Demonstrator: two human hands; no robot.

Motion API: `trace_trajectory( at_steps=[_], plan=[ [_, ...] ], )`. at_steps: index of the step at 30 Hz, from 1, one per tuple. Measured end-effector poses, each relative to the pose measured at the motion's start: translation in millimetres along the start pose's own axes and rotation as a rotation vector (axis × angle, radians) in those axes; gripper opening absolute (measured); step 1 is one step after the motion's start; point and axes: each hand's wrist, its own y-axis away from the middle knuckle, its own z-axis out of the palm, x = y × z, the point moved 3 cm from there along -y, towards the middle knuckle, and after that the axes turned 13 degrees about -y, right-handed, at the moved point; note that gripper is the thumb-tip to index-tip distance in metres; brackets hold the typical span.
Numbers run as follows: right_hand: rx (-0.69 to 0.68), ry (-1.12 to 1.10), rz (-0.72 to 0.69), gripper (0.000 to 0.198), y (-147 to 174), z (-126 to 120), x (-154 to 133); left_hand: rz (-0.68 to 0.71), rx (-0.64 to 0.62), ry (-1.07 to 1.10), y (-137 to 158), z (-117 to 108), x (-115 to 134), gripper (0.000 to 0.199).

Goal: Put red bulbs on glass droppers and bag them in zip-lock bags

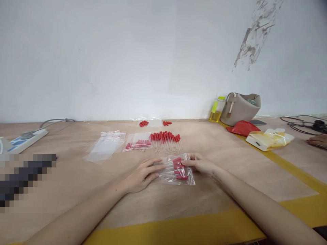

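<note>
A clear zip bag [167,175] holding several thin rods with red handles [181,168] lies on the table in front of me. My right hand [200,164] grips the bag's right end, thumb on top near the red handles. At the bag's left end, my left hand [146,174] rests with fingers stretched out, fingertips touching the plastic. Just beyond, a row of loose red-handled rods [166,137] is laid side by side, handles pointing away. Left of that row are filled zip bags [138,142] and a stack of flat clear bags [104,147].
More red-handled pieces in plastic [143,124] lie by the wall. Right are a bottle [216,110], a grey handbag [240,109], a red packet [244,128], a yellow-white pack [269,139], cables [296,124] and another person's hand [318,140]. A power strip [28,141] is left.
</note>
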Motion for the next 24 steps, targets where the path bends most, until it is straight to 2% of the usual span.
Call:
trace_trajectory(
  at_steps=[4,6,9,11,14,16,19,22,24],
  plan=[
    [-0.095,-0.231,0.018,0.025,5.4,-1.5,-4.0,-0.095,0.09,-0.01,0.4,-2.1,-5.4,0.032],
    [-0.043,-0.301,-0.035,0.02,5.7,-10.6,-10.1,-0.142,0.158,-0.057,0.5,-5.7,-11.0,0.03],
    [0.086,-0.402,-0.186,0.017,3.0,-32.2,-22.6,-0.261,0.271,-0.188,4.1,-15.6,-30.1,0.027],
    [0.182,-0.477,-0.31,0.017,-0.6,-49.4,-29.4,-0.397,0.309,-0.308,11.0,-24.3,-52.8,0.027],
    [0.298,-0.528,-0.438,0.016,-10.2,-72.5,-32.5,-0.711,0.324,-0.514,30.7,-37.9,-98.7,0.03],
    [0.348,-0.53,-0.444,0.013,-19.5,-83.4,-29.8,-0.862,0.251,-0.603,45.8,-42.5,-128.1,0.035],
    [0.444,-0.531,-0.392,0.012,-32.9,-93.9,-22.8,-0.987,0.084,-0.629,63.5,-41.8,-158.5,0.041],
    [0.489,-0.488,-0.325,0.013,-40.4,-97.3,-17.3,-1.009,-0.046,-0.581,69.6,-37.1,-168.4,0.043],
    [0.52,-0.433,-0.291,0.008,-40.2,-97.7,-15.3,-0.992,-0.071,-0.565,68.3,-35.2,-167.9,0.038]
  ],
)
